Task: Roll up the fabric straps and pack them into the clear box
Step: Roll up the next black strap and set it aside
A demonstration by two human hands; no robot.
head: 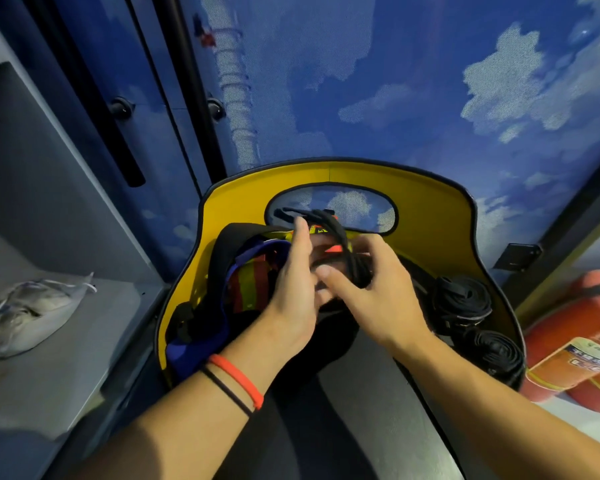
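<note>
A black fabric strap (340,233) loops up over both hands above a yellow-lined bag (426,216). My left hand (293,292) holds part of the strap between thumb and fingers, its end sticking out past the fingertips. My right hand (371,289) curls around the dark coil of the strap below the loop. Two rolled black straps (459,299) (496,355) lie at the bag's right side. A pile of blue, red-and-yellow striped and black straps (250,282) fills the left of the bag. No clear box is in view.
A grey shelf (94,327) at the left carries a clear plastic bag (28,313) with grey contents. Red fire extinguishers (582,344) lie at the right. A blue wall with clouds (361,81) stands behind the bag.
</note>
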